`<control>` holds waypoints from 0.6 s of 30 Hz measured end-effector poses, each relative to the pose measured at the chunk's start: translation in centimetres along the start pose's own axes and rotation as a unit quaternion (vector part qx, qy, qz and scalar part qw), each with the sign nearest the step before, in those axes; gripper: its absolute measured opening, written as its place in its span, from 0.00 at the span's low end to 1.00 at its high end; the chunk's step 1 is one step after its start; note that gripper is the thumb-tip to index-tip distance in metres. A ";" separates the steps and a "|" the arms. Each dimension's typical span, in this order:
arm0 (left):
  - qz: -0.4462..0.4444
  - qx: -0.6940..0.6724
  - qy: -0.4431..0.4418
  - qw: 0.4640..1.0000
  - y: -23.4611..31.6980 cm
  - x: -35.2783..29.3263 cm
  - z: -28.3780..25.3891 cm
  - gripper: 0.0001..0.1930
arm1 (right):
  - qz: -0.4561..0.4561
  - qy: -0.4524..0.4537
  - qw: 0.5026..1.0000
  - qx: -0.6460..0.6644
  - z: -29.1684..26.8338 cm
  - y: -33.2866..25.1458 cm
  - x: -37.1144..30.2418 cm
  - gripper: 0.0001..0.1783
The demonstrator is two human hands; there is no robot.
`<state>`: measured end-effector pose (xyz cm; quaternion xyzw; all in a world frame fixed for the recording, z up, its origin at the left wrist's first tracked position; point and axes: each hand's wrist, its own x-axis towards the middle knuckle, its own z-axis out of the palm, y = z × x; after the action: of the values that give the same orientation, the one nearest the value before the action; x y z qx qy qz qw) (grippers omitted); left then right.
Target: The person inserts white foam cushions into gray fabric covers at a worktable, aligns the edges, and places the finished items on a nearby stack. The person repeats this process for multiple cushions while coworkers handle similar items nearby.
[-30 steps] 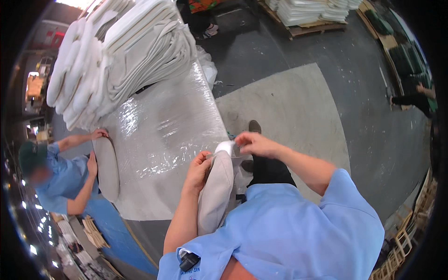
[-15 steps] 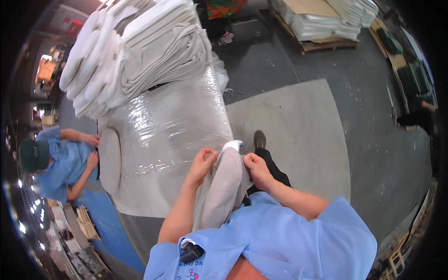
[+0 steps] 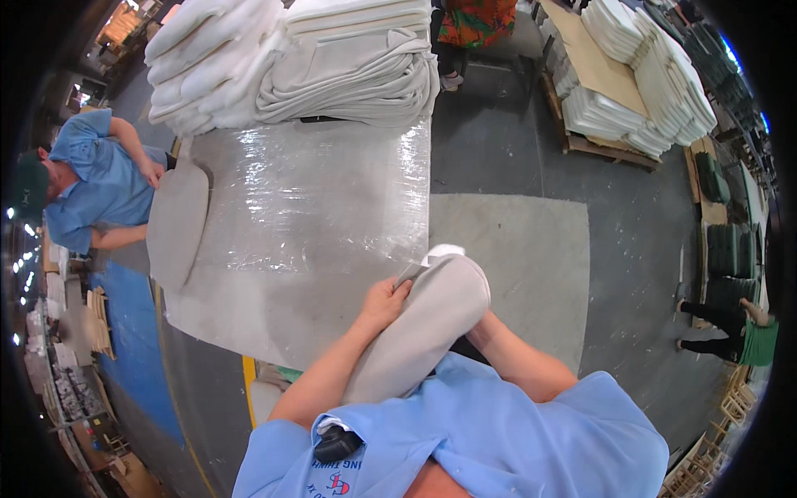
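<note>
A light grey fabric cushion cover (image 3: 423, 319) stands tilted against my body, just off the table's near edge. White padding (image 3: 446, 252) shows at its top opening. My left hand (image 3: 387, 300) is closed on the cover's edge at its left side, pulling a flap of the cloth taut. On the other side, my right hand (image 3: 480, 329) reaches behind the cover; the cloth hides its fingers, so their grip cannot be seen.
The plastic-wrapped table (image 3: 324, 216) carries stacked grey covers (image 3: 357, 79) and white pads (image 3: 216, 66). At left, a co-worker (image 3: 91, 183) handles a grey cushion (image 3: 178, 220). White sheets (image 3: 602, 116) sit on a pallet at far right. Another person (image 3: 747, 336) stands at the right.
The cover has turned and leans further right, its broad face now toward me. My left hand has shifted a little right and down; my right hand has gone behind the cover. The view has swung.
</note>
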<state>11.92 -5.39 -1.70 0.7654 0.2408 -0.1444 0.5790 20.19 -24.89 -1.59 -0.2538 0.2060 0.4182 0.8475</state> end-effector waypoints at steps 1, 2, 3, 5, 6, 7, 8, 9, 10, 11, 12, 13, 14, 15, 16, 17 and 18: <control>0.011 0.044 0.020 0.999 0.0 0.0 0.7 0.17 | 0.032 -0.046 0.998 0.030 -0.8 -0.2 0.6 0.40; 0.023 0.065 0.033 0.997 0.1 0.3 0.9 0.17 | 0.044 -0.048 0.998 0.016 -1.6 -0.6 1.1 0.43; 0.031 0.087 0.042 0.995 0.5 0.3 1.1 0.18 | 0.057 -0.048 0.997 0.005 -2.2 -0.7 1.4 0.46; 0.037 0.117 0.057 0.991 1.1 0.2 1.2 0.18 | 0.089 -0.049 0.995 0.015 -2.9 -0.8 1.9 0.49; 0.036 0.124 0.062 0.990 1.3 0.2 1.3 0.18 | 0.105 -0.050 0.993 0.036 -3.1 -0.9 1.9 0.49; 0.036 0.132 0.066 0.988 1.6 0.2 1.3 0.18 | 0.120 -0.050 0.990 0.058 -3.2 -1.0 2.0 0.48; 0.032 0.125 0.074 0.989 1.9 0.2 1.3 0.18 | 0.130 -0.033 0.990 0.053 -3.4 -1.1 2.0 0.48; 0.026 0.118 0.080 0.989 2.2 0.0 1.4 0.18 | 0.141 -0.013 0.989 0.049 -2.9 -1.3 1.7 0.48; 0.021 0.111 0.088 0.990 2.1 0.0 1.5 0.19 | 0.152 0.006 0.987 0.044 -2.1 -1.5 1.4 0.48; 0.026 0.124 0.097 0.987 2.1 0.1 1.6 0.19 | 0.162 0.018 0.985 0.051 -1.3 -1.9 1.1 0.48; 0.033 0.138 0.104 0.984 2.0 0.2 1.7 0.19 | 0.169 0.028 0.984 0.055 -1.0 -2.0 1.0 0.48; 0.039 0.151 0.112 0.981 1.9 0.4 1.8 0.19 | 0.174 0.035 0.982 0.058 -0.8 -1.9 1.0 0.47; 0.039 0.148 0.118 0.981 1.8 0.6 1.9 0.19 | 0.178 0.042 0.981 0.060 -0.8 -1.8 1.0 0.47; 0.037 0.145 0.124 0.981 1.9 0.8 2.1 0.18 | 0.182 0.047 0.980 0.063 -1.0 -1.6 1.2 0.47; 0.036 0.142 0.129 0.981 2.0 1.0 2.3 0.18 | 0.188 0.051 0.979 0.063 -1.2 -1.4 1.2 0.47; 0.027 0.147 0.127 0.981 2.0 1.4 2.5 0.18 | 0.192 0.054 0.978 0.065 -1.4 -1.3 1.4 0.47; 0.021 0.154 0.125 0.980 2.1 1.9 2.7 0.18 | 0.191 0.061 0.978 0.065 -1.5 -1.1 1.6 0.46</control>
<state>14.79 -8.00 -1.74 0.8624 0.2698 -0.0708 0.4224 21.81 -25.45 -3.40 -0.1792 0.3282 0.5420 0.7526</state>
